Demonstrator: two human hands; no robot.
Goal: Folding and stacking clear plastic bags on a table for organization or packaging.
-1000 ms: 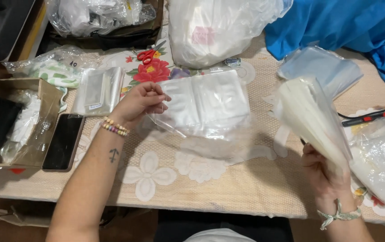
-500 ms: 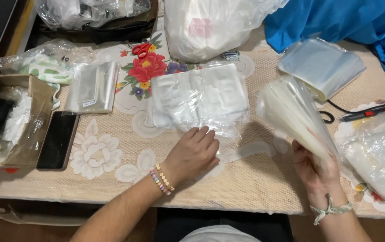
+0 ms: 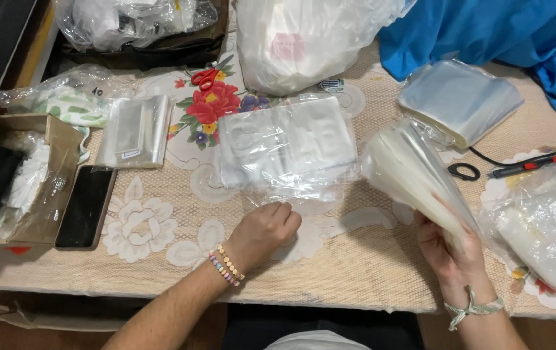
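- The left hand (image 3: 263, 228) is wearing two beaded bracelets (image 3: 227, 266) at the wrist, one pale, one multicoloured.
- The right hand (image 3: 449, 249) is wearing a pale knotted cord bracelet (image 3: 473, 308).
- Both forearms are showing bare, sleeveless.

The left hand (image 3: 263, 230) rested knuckles-up on the lace-patterned tablecloth (image 3: 161, 240), its fingertips touching the near edge of a flat pile of clear plastic bags (image 3: 287, 146). The right hand (image 3: 449, 249) gripped a fanned stack of clear bags (image 3: 414, 172), tilted up off the table. A black phone (image 3: 85, 206) lay just beside an open cardboard box (image 3: 38, 175) at the left. Red-handled scissors (image 3: 208, 76) lay near a large filled plastic sack (image 3: 304, 39). Another stack of bags (image 3: 459, 100) sat beside blue cloth (image 3: 485, 32).
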